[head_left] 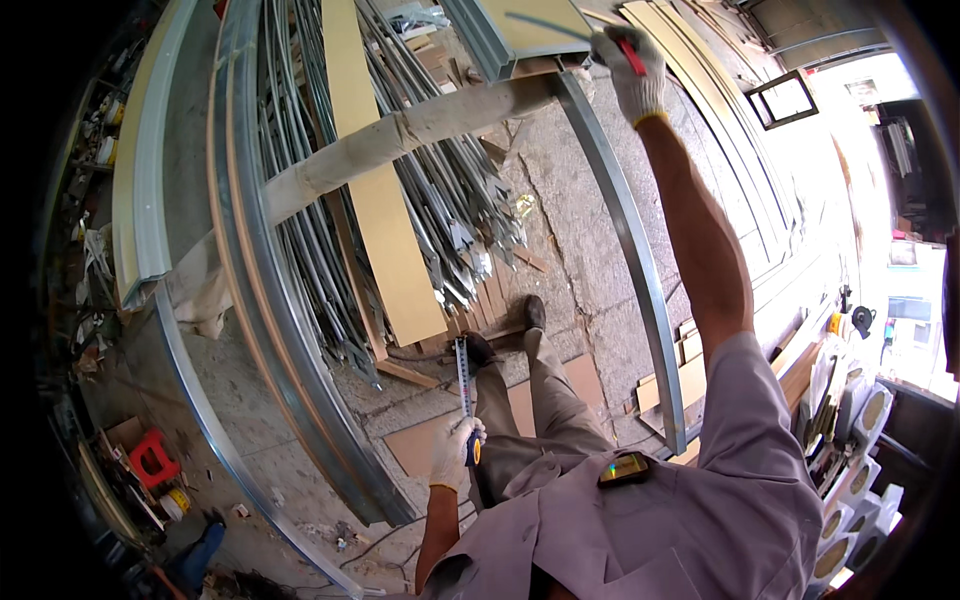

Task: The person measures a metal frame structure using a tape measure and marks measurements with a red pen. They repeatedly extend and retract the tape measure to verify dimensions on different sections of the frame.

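Observation:
Near the bottom middle, my left hand (452,455), in a white knit glove, is closed round a tape measure (473,449) with a dark and yellow case. Its pale blade (463,375) sticks out away from me, over the floor by my shoes. My right arm stretches far forward to the upper right. There my right hand (633,75), also gloved, is closed on a slim red tool (631,57) whose kind I cannot make out. A thin grey strip (548,25) extends left from that hand, blurred, beside the end of a cream metal profile (530,30).
Long steel profiles (285,330) lie across a padded crossbar (400,135) of a metal frame (635,250). Beneath are bundled metal rods (440,210) and a long cream board (385,240). A red plastic stool (154,458) stands at left, boards (715,110) at right.

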Demonstrator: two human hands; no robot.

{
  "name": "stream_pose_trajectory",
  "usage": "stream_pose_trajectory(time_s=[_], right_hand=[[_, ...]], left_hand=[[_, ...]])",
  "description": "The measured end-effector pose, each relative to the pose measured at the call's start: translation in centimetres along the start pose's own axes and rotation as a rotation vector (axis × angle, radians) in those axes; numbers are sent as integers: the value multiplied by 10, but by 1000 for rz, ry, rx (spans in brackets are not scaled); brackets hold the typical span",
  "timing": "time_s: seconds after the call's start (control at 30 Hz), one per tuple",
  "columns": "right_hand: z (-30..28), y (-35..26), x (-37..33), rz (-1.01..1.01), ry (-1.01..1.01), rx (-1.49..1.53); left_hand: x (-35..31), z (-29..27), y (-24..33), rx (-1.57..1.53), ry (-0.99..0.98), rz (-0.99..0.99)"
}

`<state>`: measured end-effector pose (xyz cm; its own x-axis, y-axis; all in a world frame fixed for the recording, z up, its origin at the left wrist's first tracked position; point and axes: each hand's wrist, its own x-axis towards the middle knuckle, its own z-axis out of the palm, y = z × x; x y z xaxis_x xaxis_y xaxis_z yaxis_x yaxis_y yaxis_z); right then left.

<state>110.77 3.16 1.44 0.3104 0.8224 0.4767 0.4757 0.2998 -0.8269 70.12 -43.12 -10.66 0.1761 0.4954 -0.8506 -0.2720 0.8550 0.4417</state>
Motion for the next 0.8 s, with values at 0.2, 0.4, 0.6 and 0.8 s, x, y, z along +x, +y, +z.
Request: stream_pose_trajectory(time_s=[0.2,0.4,0.6,0.8], right_hand=[[-11,11,-4,242,-306,404],[-36,71,-54,534,-227,357],[-5,105,-41,317,-197,357],[2,114,-23,337,-285,206]], left_hand=[[36,19,-4,4,123,-55],[100,82,57,60,-75,223],[201,186,201,-353,-201,683],[283,241,300,-449,-330,813]])
